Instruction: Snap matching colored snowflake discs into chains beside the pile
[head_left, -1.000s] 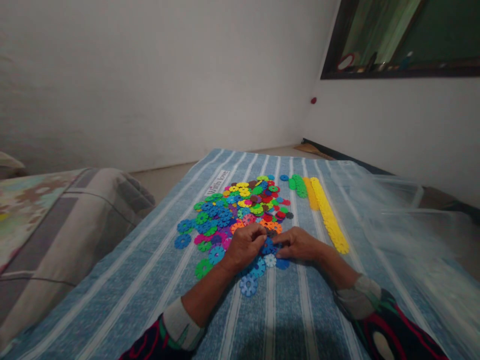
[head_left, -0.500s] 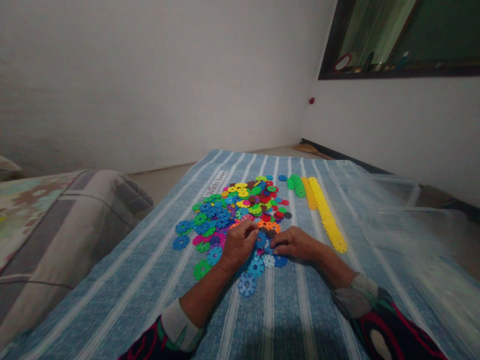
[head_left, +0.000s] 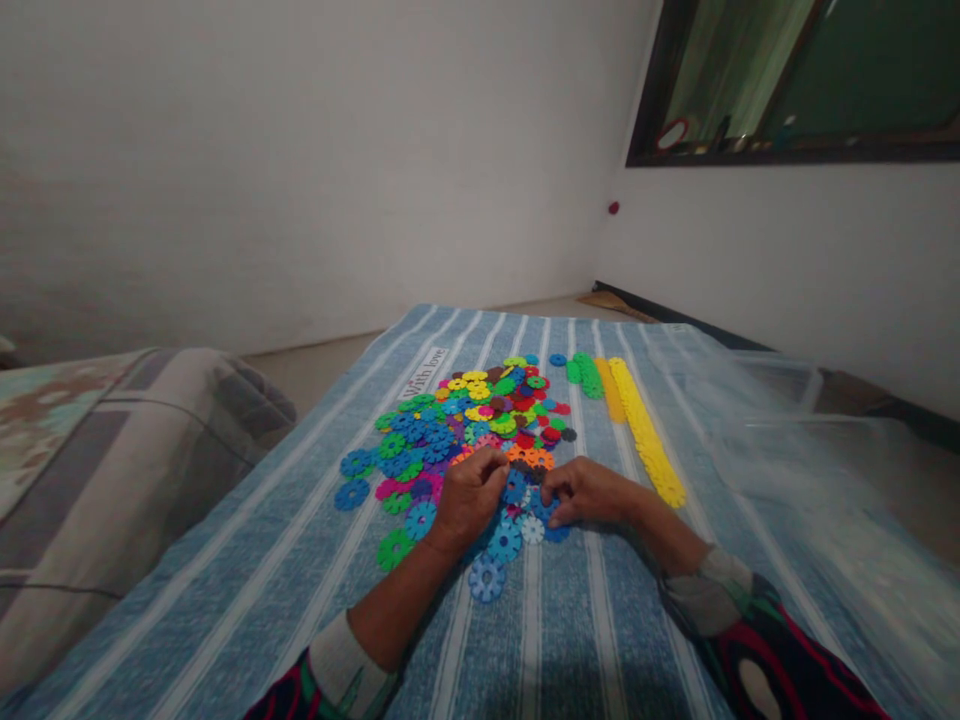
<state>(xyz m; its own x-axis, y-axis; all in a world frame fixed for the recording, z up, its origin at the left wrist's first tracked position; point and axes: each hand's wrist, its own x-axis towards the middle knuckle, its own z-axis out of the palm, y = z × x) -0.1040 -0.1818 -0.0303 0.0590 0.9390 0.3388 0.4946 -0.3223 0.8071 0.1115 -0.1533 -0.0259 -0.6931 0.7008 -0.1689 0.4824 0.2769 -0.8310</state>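
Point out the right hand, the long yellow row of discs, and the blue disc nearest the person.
Right hand [head_left: 592,490]: head view, back of the hand.
Yellow row [head_left: 646,430]: head view, about midway along.
Blue disc [head_left: 487,592]: head view, just below its centre hole.

Before you, pale plain walls [head_left: 337,180] meeting in a corner; at your upper right, a dark-framed window [head_left: 795,155], green panes, small items along its sill; below, dark baseboard [head_left: 720,345], strip of beige floor [head_left: 322,360]; dim, soft light.

Discs [head_left: 514,488] partly hidden by hands [head_left: 466,502], window [head_left: 862,85] cropped, containers [head_left: 814,421] blurred
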